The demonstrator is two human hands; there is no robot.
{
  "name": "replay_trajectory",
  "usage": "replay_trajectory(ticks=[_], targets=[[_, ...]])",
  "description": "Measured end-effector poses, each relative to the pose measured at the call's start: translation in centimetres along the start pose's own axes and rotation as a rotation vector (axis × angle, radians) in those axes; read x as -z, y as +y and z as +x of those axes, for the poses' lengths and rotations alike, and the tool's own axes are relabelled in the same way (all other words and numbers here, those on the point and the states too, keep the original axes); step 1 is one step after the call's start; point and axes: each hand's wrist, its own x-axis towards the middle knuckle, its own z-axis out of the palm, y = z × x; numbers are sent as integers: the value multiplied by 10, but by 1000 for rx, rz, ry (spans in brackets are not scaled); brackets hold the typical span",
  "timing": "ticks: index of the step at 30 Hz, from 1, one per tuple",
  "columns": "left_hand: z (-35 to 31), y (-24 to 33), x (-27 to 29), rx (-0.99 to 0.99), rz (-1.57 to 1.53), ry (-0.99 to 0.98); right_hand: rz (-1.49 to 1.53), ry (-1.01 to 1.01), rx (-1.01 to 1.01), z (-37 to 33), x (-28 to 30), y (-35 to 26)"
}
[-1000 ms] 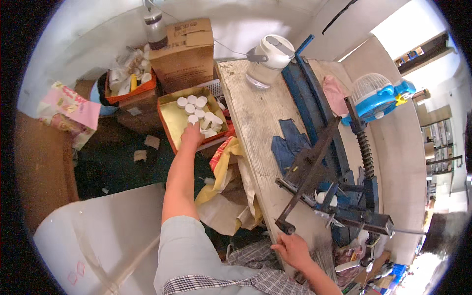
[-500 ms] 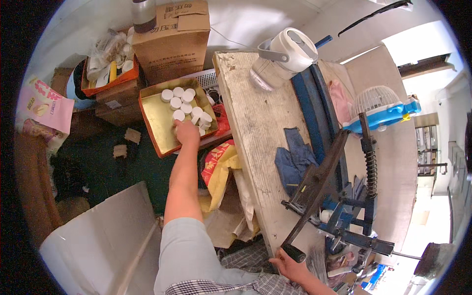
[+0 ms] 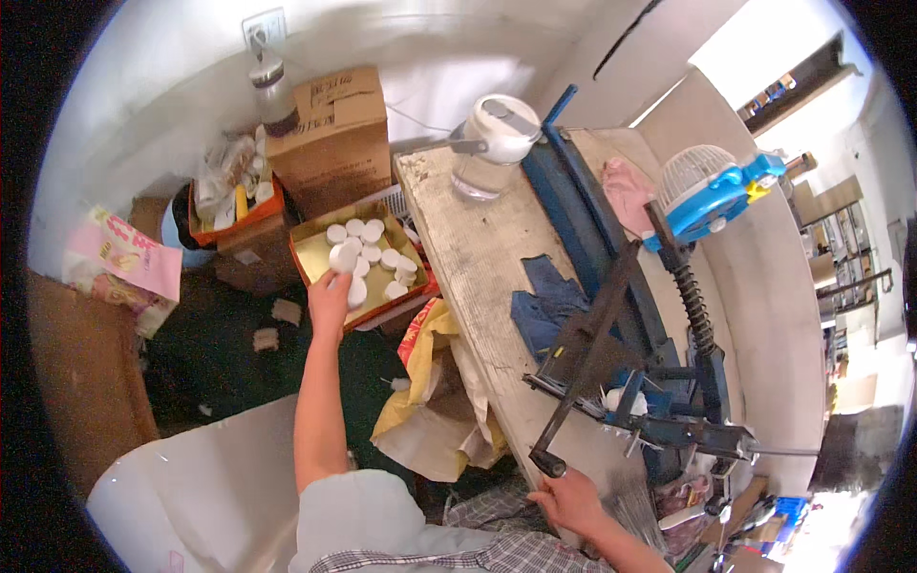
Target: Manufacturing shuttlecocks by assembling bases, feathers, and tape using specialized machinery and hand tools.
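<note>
My left hand (image 3: pixel 330 298) pinches a round white cap (image 3: pixel 342 258) above the near left side of a shallow orange-rimmed box (image 3: pixel 313 250). Several similar white caps (image 3: pixel 371 232) lie loose inside that box. At the table's near edge, my right hand (image 3: pixel 571 503) is right beside the black grip (image 3: pixel 548 464) of a long lever. Its fingers are partly hidden, and whether they close on the grip does not show. The lever belongs to a dark blue hand press (image 3: pixel 659 411), where a white round piece (image 3: pixel 626 401) sits.
On the wooden table (image 3: pixel 458 248) are a clear jug with a white lid (image 3: pixel 487 143), a blue cloth (image 3: pixel 549 310) and a blue fan (image 3: pixel 712 201). Cardboard boxes (image 3: pixel 339 143) stand at the back left. A yellow and red bag (image 3: pixel 420 401) hangs by the table's edge.
My left hand has lifted a white cap up from among the others and drawn toward the box's left side. The whole view has shifted; my right hand stays by the lever grip.
</note>
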Motion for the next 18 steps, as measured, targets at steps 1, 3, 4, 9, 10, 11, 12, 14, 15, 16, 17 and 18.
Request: replay_trajectory(ticks=[1,3,4,9,10,11,12,14,15,16,17,18], targets=[[-13,5,9,-43,3,18,36,21,38,-1,1,0],[-34,-4,27,-147,112,28,89,66,82,-3,0,0],[-53,7,24,-78,67,-48,109,44,37,-2,-3,2],[-162,57,34,9,194,-389,189,120,14,-3,-12,10],[-182,68,34,38,285,-441,209,140,54,-1,-10,12],[-194,52,41,-112,338,-488,232,153,102,-2,-9,12],[-214,55,40,-136,337,-542,284,202,89,0,-13,15],[-257,56,34,-191,339,-632,359,260,55,-7,-15,12],[-273,54,26,-232,339,-674,558,298,13,-10,-14,10],[-292,59,18,-178,289,-710,754,330,-19,-10,-15,8],[-303,51,13,-254,273,-720,771,343,-32,-14,-14,5],[-317,54,5,-242,286,-725,831,362,-22,-21,-11,0]])
